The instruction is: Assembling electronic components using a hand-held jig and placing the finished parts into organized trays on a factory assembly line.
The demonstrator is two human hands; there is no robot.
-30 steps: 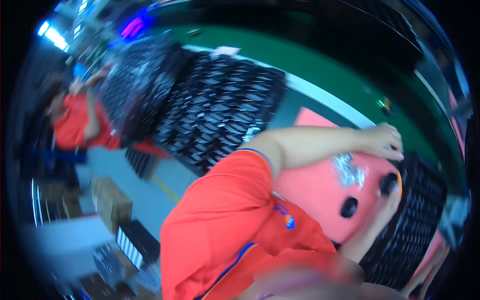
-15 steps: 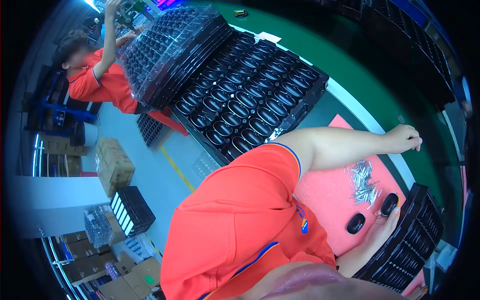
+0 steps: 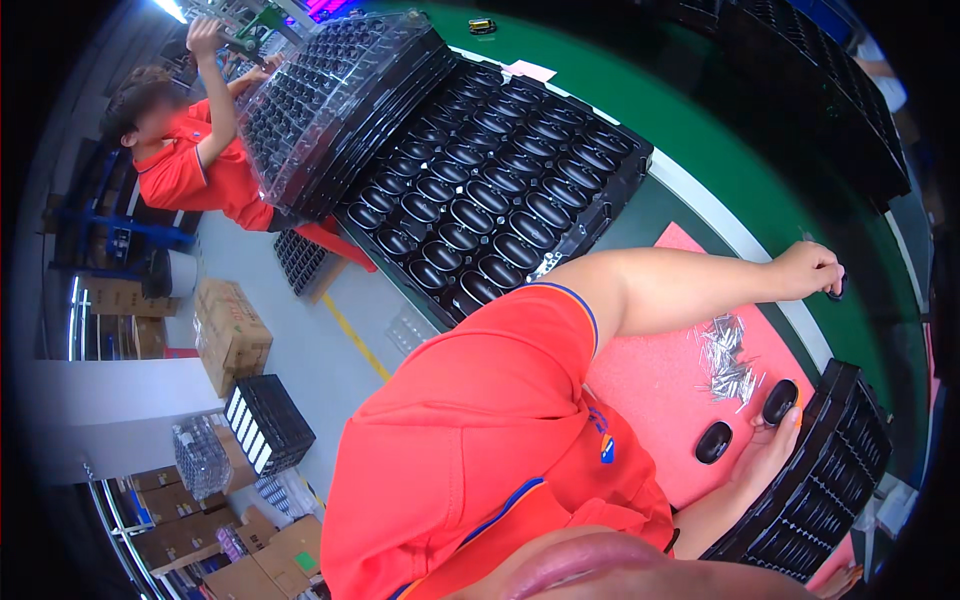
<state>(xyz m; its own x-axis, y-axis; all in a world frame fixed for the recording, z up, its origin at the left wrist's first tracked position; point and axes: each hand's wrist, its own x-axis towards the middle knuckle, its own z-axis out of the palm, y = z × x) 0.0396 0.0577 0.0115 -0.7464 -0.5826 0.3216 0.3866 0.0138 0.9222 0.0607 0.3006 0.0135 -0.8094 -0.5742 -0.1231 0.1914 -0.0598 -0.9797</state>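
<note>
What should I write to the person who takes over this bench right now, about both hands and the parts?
Left hand: reached out over the green table edge, grip closed on a small dark part.
Right hand: open, fingertips on one black oval part on the pink mat.
A second oval part lies beside it; loose metal pins are piled just above.
Done: two oval parts are out on the mat.
Left: no pin fitted that I can see; the small black tray is by the right hand.
</note>
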